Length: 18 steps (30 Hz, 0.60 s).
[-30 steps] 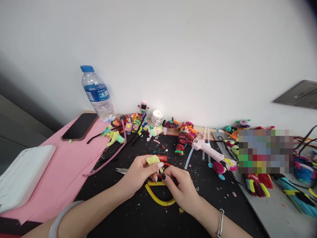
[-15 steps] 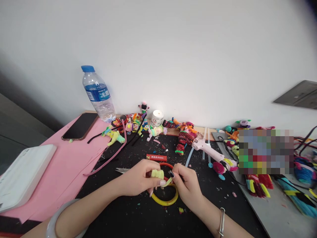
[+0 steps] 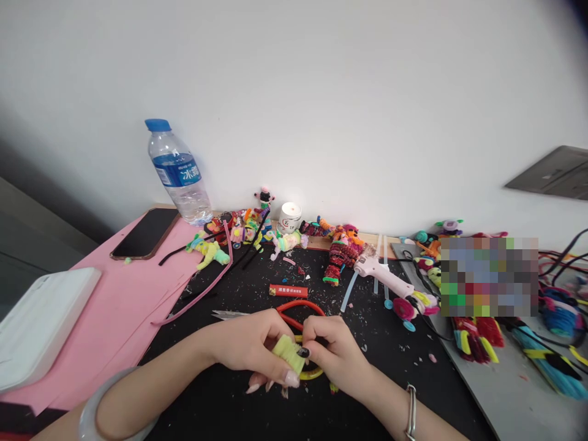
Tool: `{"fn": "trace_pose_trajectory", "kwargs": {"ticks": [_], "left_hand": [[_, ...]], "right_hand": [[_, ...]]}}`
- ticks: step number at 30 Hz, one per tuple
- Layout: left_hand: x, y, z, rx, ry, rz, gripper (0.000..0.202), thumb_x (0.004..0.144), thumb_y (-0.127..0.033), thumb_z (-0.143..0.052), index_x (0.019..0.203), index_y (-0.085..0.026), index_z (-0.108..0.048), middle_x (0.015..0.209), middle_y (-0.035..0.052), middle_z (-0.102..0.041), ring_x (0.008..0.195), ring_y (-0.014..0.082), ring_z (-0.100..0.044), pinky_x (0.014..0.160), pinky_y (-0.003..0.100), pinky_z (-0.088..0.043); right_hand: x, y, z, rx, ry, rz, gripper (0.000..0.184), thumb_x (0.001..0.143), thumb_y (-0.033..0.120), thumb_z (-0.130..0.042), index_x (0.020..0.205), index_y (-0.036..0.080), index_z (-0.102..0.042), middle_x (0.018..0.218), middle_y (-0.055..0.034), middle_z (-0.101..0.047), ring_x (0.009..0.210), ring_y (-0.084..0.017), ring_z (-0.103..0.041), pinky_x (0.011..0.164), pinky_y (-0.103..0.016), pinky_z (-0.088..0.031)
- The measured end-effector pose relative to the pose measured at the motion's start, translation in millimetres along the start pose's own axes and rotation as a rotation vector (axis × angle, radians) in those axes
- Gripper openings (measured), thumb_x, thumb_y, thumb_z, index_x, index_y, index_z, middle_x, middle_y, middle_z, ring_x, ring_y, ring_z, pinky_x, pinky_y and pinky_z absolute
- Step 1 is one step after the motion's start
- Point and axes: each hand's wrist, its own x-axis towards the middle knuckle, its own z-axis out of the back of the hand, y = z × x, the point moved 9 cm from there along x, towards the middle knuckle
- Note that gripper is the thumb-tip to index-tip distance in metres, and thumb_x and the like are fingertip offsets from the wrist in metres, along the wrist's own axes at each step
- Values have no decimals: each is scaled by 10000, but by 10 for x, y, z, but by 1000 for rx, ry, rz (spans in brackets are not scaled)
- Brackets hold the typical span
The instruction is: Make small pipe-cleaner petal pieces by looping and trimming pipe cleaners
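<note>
Black-topped desk (image 3: 215,404): one bottle (image 3: 177,174) near its far-left corner, one pair of scissors (image 3: 301,302) toward its near edge. Above the scissors, the left hand (image 3: 243,346) grips one pale-yellow fuzzy coil (image 3: 287,353) while the right hand (image 3: 337,355) pinches its right edge. It looks light, soft and easily crushed; best held lightly around the sides.

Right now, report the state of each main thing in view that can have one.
Yellow fuzzy piece: bunched, held in both hands
Left hand: closed around the piece
Right hand: fingers pinching its edge
Scissors: lying down, partly hidden, blade opening unclear
Glue gun: lying down, unheld
Bottle: capped, standing
Phone: screen dark
</note>
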Motion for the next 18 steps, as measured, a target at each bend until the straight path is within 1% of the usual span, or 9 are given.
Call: {"fn": "trace_pose_trajectory", "kwargs": {"ticks": [3, 6, 8, 9, 11, 13, 15, 17, 18], "left_hand": [[-6, 33, -54, -9, 48, 46, 135, 693, -252, -700, 656, -134, -646, 532, -26, -586, 346, 45, -467, 354, 140, -377], [9, 80, -106, -12, 84, 78, 111, 690, -223, -696, 646, -133, -647, 522, -26, -580, 335, 41, -461, 338, 132, -363], [26, 106, -110, -21, 88, 89, 125, 685, -234, -699, 640, -132, -642, 524, -27, -578, 332, 41, -459, 332, 132, -360], [36, 113, -94, -31, 76, 86, 144, 681, -250, -703, 637, -130, -638, 525, -26, -577, 332, 41, -457, 334, 134, -363], [59, 92, -24, -54, 22, 49, 194, 676, -293, -710, 630, -125, -625, 523, -27, -570, 339, 43, -459, 343, 142, -370], [75, 36, 79, -67, -68, -21, 224, 673, -325, -716, 652, -124, -618, 525, -31, -560, 363, 52, -475, 371, 155, -390], [74, -37, 184, -49, -178, -99, 236, 661, -335, -730, 686, -128, -619, 541, -33, -560, 402, 69, -508, 423, 179, -430], [49, -123, 277, 41, -307, -177, 242, 646, -337, -744, 694, -130, -628, 572, -23, -574, 451, 94, -550, 473, 207, -461], [25, -176, 316, 123, -380, -219, 241, 652, -344, -740, 682, -129, -635, 584, -15, -578, 468, 104, -563, 482, 212, -460]], "right_hand": [[6, -4, -80, 87, 102, -20, 368, 850, 378, -521, 545, 186, -447, 483, 62, -426, 445, -75, -365, 455, -189, -320], [-10, 30, -157, 128, 207, -19, 359, 854, 381, -525, 562, 184, -459, 525, 55, -456, 476, -78, -409, 486, -190, -334], [-16, 44, -176, 109, 236, -19, 358, 865, 362, -507, 561, 185, -441, 532, 56, -440, 482, -77, -401, 490, -193, -324], [-13, 44, -164, 82, 223, -19, 359, 873, 346, -491, 559, 185, -428, 524, 60, -418, 476, -76, -381, 485, -194, -312], [1, 28, -86, 13, 133, -23, 360, 886, 310, -456, 552, 187, -397, 510, 65, -369, 468, -75, -338, 474, -199, -288], [6, 5, 45, -50, -15, -26, 362, 894, 289, -433, 551, 188, -375, 511, 62, -350, 474, -79, -324, 470, -205, -276], [-15, -23, 177, -83, -163, -36, 356, 902, 286, -422, 563, 189, -378, 524, 54, -362, 487, -85, -337, 469, -209, -276], [-48, -54, 275, -106, -272, -55, 346, 908, 284, -420, 577, 187, -394, 530, 49, -376, 489, -87, -343, 461, -209, -275], [-62, -66, 307, -121, -308, -63, 342, 910, 279, -419, 582, 186, -401, 530, 48, -381, 486, -87, -343, 457, -208, -274]]}}
